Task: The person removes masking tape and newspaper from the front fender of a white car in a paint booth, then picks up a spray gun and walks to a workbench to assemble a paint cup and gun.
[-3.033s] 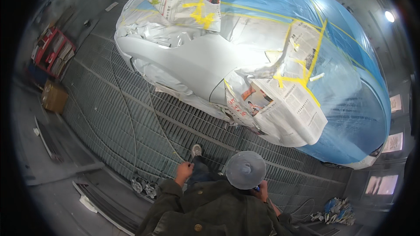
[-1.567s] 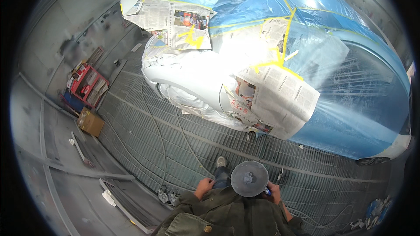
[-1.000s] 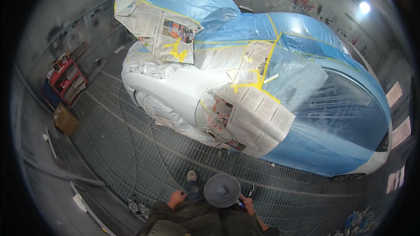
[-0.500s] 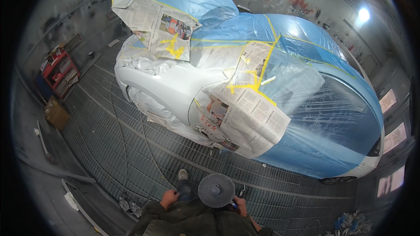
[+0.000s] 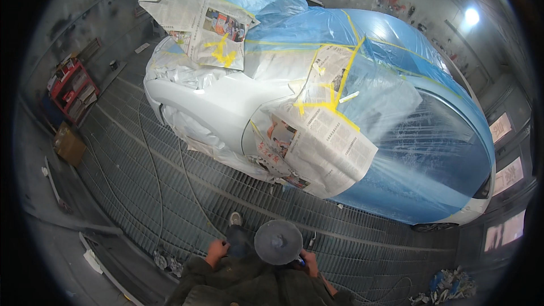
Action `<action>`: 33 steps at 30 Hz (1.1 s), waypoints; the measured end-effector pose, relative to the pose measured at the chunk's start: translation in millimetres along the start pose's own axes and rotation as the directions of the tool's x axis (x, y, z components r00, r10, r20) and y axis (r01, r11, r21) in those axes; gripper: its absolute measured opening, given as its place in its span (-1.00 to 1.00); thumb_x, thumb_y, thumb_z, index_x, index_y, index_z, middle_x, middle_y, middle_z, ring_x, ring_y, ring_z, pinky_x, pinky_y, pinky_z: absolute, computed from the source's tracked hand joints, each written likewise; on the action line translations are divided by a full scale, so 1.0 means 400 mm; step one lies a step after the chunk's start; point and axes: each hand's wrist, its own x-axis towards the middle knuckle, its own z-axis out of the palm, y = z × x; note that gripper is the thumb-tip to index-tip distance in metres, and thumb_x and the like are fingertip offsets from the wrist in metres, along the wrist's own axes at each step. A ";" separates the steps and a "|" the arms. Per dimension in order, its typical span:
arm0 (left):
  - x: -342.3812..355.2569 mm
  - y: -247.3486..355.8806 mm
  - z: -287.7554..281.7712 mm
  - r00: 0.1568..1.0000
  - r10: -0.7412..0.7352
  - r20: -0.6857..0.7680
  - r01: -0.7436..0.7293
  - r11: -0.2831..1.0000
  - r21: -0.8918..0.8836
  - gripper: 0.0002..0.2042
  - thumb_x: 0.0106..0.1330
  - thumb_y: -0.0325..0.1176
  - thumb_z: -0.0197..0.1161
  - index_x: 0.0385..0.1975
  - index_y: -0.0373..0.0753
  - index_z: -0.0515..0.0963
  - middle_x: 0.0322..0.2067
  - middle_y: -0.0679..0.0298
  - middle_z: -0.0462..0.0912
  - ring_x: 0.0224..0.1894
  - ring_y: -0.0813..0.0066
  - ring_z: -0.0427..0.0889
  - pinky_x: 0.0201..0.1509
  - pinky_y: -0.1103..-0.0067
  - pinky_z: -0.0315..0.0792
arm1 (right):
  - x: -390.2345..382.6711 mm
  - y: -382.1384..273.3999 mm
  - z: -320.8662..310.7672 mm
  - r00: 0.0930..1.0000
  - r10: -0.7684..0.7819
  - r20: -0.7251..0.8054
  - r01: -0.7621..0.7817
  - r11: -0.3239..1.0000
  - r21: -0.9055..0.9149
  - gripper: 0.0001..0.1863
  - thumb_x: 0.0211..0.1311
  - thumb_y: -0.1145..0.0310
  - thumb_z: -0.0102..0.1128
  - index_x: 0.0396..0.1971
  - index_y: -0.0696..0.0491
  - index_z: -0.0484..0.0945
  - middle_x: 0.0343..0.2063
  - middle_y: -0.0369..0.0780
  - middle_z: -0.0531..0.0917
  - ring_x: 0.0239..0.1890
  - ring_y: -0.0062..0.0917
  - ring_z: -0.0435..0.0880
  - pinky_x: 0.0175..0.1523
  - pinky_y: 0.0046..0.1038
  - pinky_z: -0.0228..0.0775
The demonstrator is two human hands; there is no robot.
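Note:
My right hand [image 5: 309, 260] is closed around the grip of a paint spray gun, held close to my body. The gun's round grey cup [image 5: 278, 242] hides most of it; a bit of blue shows beside my fingers. My left hand [image 5: 217, 249] is closed, low at my left side, where a thin air hose [image 5: 195, 201] comes up to it from the floor. Ahead, apart from both hands, is a car with a bare white front fender [image 5: 221, 102]. Newspaper [image 5: 331, 150] and yellow tape [image 5: 317, 105] mask the area beside the fender. Blue plastic film [image 5: 396, 187] covers the door side.
Grated floor [image 5: 226, 192] lies between me and the car, with hoses [image 5: 148, 153] across it. At far left are a red shelf [image 5: 73, 92] and a cardboard box [image 5: 69, 144]. Crumpled masking scraps [image 5: 450, 286] lie at lower right. A bright lamp [image 5: 471, 16] shines at upper right.
The car sits slightly higher and further left in view. My left hand, right hand and the gun's cup have shifted only slightly; both hands stay closed.

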 end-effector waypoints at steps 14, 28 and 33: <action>0.410 0.157 -0.291 0.897 0.316 0.308 -0.403 0.872 0.279 -0.71 0.18 -0.14 0.25 -0.33 -0.26 0.67 -0.33 0.01 0.67 -0.20 -0.04 0.62 -0.08 0.18 0.47 | 0.058 -0.019 0.259 0.743 0.151 -0.652 -0.100 0.988 0.115 -0.50 -0.09 0.24 0.39 -0.10 0.13 0.56 -0.35 -0.11 0.71 -0.29 -0.35 0.72 -0.17 -0.37 0.46; 0.907 -0.052 -0.829 0.355 0.033 0.934 -0.922 0.178 0.344 -0.67 0.24 -0.09 0.17 -0.44 -0.28 0.64 -0.42 -0.05 0.62 -0.37 -0.14 0.56 -0.27 0.07 0.41 | 0.344 -0.433 1.049 -0.325 0.589 -0.740 -0.179 0.730 0.660 -0.86 0.11 0.51 0.31 -0.51 0.15 0.49 -0.68 -0.42 0.44 -0.62 -0.79 0.33 -0.54 -0.59 0.15; 1.000 -0.297 -1.074 0.368 0.281 0.886 -0.907 0.317 0.276 -0.73 0.18 -0.18 0.20 -0.42 -0.29 0.64 -0.40 -0.05 0.62 -0.33 -0.14 0.57 -0.25 0.12 0.43 | 0.422 -0.566 1.295 -0.422 0.498 -0.758 -0.220 0.754 0.618 -0.89 0.13 0.52 0.29 -0.43 0.13 0.50 -0.63 -0.41 0.47 -0.57 -0.77 0.38 -0.48 -0.59 0.21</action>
